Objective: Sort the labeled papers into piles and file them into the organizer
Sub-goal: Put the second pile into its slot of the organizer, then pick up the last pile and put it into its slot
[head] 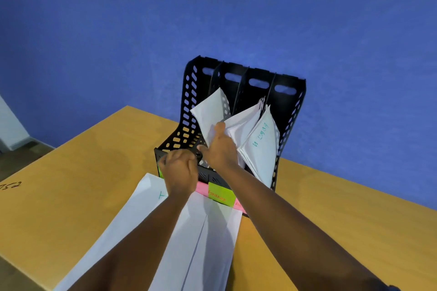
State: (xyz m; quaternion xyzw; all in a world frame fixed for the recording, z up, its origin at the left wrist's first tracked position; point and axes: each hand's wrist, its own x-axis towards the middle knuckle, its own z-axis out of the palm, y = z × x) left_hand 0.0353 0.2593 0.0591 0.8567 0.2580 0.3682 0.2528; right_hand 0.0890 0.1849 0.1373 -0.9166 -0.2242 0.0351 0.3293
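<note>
I see a wooden table (71, 184) set against a blue wall (118, 19), with dark handwriting at its 9 o'clock edge. Loose white papers (205, 243) lie at 6 o'clock, partly covered by both forearms, which also hide part of the black organizer (289, 106) front at centre. Green (220, 192) and pink sticky labels (202, 188) sit along that front edge; their writing is too blurred for me to read fully. My left hand (181, 172) has curled fingers at the organizer's front left corner; whether it grips anything I cannot tell. My right hand (221, 149) grips a white sheet (209, 111) standing tilted in a left-hand slot. Toward 2 o'clock, the rightmost slots hold a leaning stack of sheets (260, 146), the front one bearing green writing.
</note>
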